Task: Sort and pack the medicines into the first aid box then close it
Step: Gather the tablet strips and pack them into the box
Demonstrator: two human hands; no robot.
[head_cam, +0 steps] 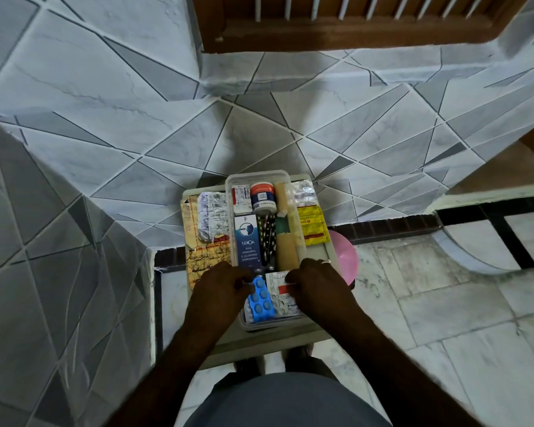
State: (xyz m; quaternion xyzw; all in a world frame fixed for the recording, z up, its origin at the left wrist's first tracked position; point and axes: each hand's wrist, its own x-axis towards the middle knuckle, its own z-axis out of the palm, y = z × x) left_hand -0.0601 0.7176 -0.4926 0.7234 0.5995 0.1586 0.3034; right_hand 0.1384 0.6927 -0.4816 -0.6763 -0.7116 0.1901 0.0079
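Both hands are down at the near end of the clear plastic first aid box. My left hand pinches the top of a blue blister strip of oval tablets, and my right hand presses its fingertips on a white foil strip with a red label, just beside it. I cannot tell whether the right fingers actually grip it or only hold it flat. I judge I am steadying both so they lie side by side in the near compartment rather than sliding over each other.

Beyond my hands, inside the box, I count one blue and white syrup carton, one small jar with an orange cap, one tan bandage roll and a dark spotted bundle between them that I cannot identify. Things seem grouped by shape so the lid can shut.

Outside the box, to the left of my left hand, lie orange and silver foil strips, at least two, still unpacked. Beyond my right hand sit one yellow sachet and a silver strip above it. All of it rests on a pale table, with a pink round object just past my right hand.
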